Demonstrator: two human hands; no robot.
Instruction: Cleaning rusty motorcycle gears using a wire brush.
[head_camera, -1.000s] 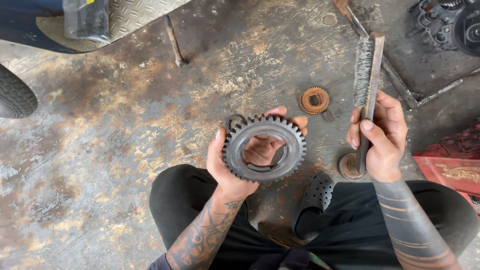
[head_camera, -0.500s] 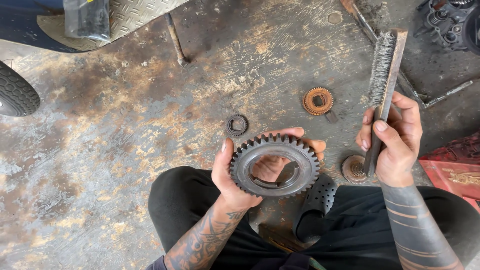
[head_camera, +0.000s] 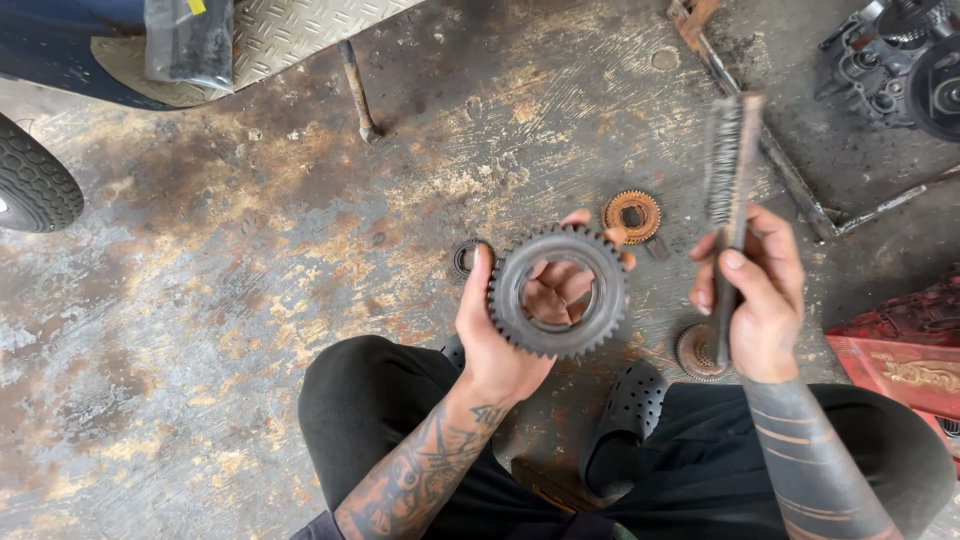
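My left hand (head_camera: 500, 335) grips a large dark steel gear (head_camera: 557, 291) by its rim, holding it flat-on to the camera with fingers showing through its bore. My right hand (head_camera: 755, 290) is closed around the handle of a wire brush (head_camera: 728, 170), bristle head pointing up and away, a short gap to the right of the gear. On the floor behind lie a rusty orange toothed ring (head_camera: 632, 215), a small dark ring (head_camera: 463, 260) left of the gear, and a rusty small gear (head_camera: 693, 352) under my right hand.
Stained concrete floor (head_camera: 250, 300) all around. A tyre (head_camera: 35, 190) sits at the left edge, a checker-plate panel (head_camera: 290, 30) and a bolt (head_camera: 358, 92) at the top, engine parts (head_camera: 895, 60) top right, a red box (head_camera: 900, 350) at right. My knees and a black clog (head_camera: 625, 420) are below.
The gear has tipped from a flatter tilt to face the camera more squarely. The brush stays upright in my right hand, a little closer in.
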